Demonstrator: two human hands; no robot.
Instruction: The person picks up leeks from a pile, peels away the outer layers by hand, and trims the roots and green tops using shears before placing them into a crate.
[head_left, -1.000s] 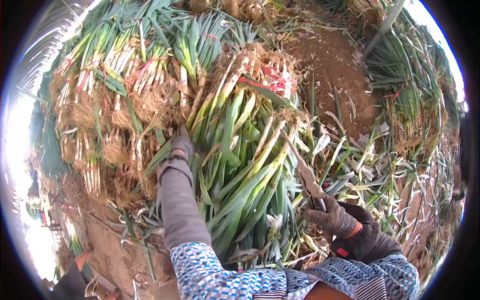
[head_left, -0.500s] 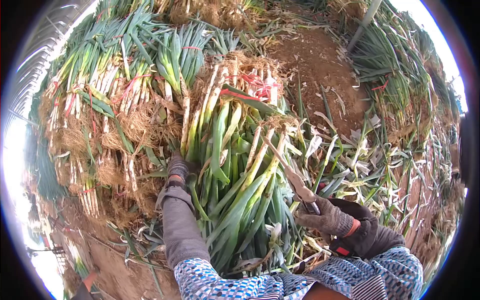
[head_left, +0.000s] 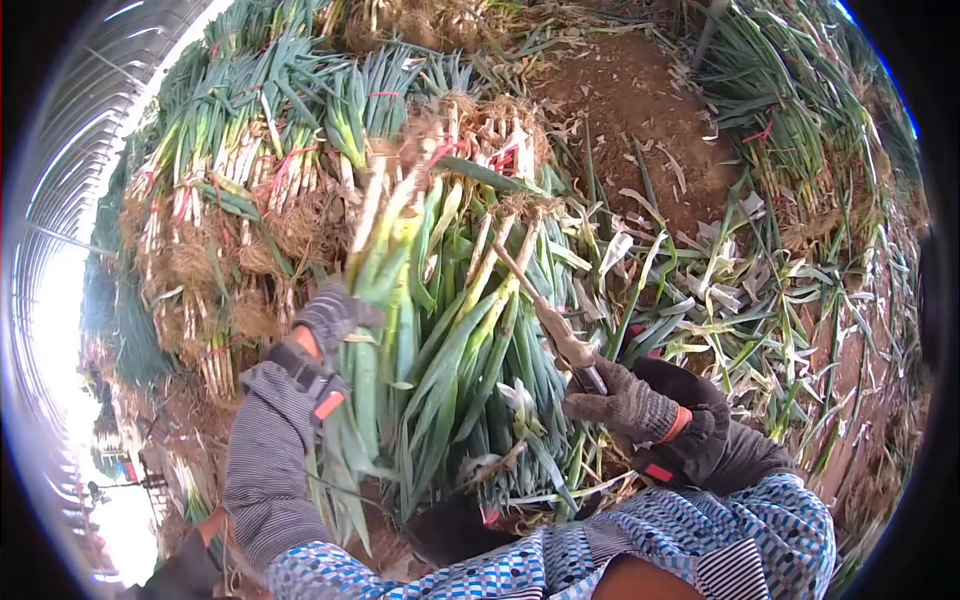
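Observation:
My gloved left hand (head_left: 335, 312) is closed around the green part of some leeks (head_left: 378, 275), smeared by motion. Their pale stems and roots point up and away; long leaves hang down below the hand. In my gloved right hand (head_left: 625, 400) is a knife-like tool (head_left: 548, 320) with a long, narrow, mud-stained blade and a dark handle; the fingers wrap that handle. The blade's tip lies near the roots of a loose pile of leeks (head_left: 470, 370) between my hands. Part of the left fingers is hidden behind leaves.
Leek bundles (head_left: 225, 170) tied with red bands are stacked at the left. More bundles (head_left: 790, 150) stand at the right beside a pole (head_left: 708, 40). Cut leaves and peelings (head_left: 720, 290) litter the brown soil (head_left: 630, 110). Someone's arm (head_left: 212, 525) shows at lower left.
My left hand has moved left and upward from beside the pile, lifting leeks with it. My right hand and the tool have shifted slightly left; the whole view has turned a little.

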